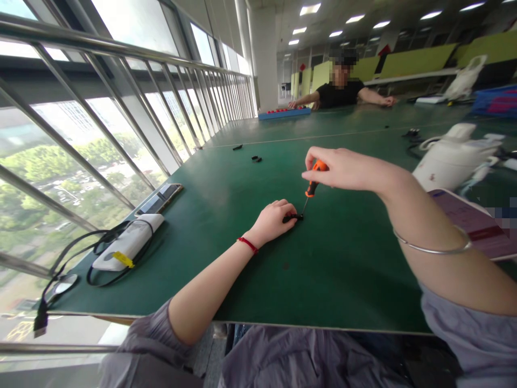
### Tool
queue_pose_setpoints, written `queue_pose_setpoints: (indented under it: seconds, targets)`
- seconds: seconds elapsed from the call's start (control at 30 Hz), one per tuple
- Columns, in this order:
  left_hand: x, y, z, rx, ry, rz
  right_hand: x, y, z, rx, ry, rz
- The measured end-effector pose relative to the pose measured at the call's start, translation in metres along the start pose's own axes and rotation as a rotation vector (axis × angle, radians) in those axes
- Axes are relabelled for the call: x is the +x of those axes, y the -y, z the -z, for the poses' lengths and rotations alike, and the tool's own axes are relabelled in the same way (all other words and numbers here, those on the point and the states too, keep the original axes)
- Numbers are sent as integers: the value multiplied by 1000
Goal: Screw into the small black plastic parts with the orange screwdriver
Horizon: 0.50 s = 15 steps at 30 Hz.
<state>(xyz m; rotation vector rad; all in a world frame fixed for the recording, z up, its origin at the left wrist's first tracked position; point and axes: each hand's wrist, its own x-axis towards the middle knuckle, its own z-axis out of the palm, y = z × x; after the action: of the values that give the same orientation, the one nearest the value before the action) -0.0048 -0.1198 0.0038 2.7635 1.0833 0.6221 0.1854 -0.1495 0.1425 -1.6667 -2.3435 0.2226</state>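
On the green table (339,269), my left hand (275,222) is closed around a small black part (298,217), whose right end sticks out past the fingers. My right hand (335,168) grips an orange and black screwdriver (312,187) from above. The tool slants down to the left, and its thin shaft reaches the exposed end of the black part. Whether the tip sits in a screw is too small to tell.
Small black pieces (257,159) lie farther back. At left are a phone (159,199) and a white device (129,242) with cables. A white jug-like object (454,156) and a tablet (472,221) stand right. A person (339,91) sits across, near a blue tray (283,113).
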Motion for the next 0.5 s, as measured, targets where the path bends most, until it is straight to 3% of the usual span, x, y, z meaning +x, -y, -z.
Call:
queue_pose_setpoints:
  seconds: [0.13,0.3,0.5]
  targets:
    - [0,0,0,-1,0,-1,-1,1,2,40,34,-14]
    - [0,1,0,0,1,0,0,0,1,20,-15,33]
    - [0,0,0,5,7,5,-1,-1,2,67,79,-11]
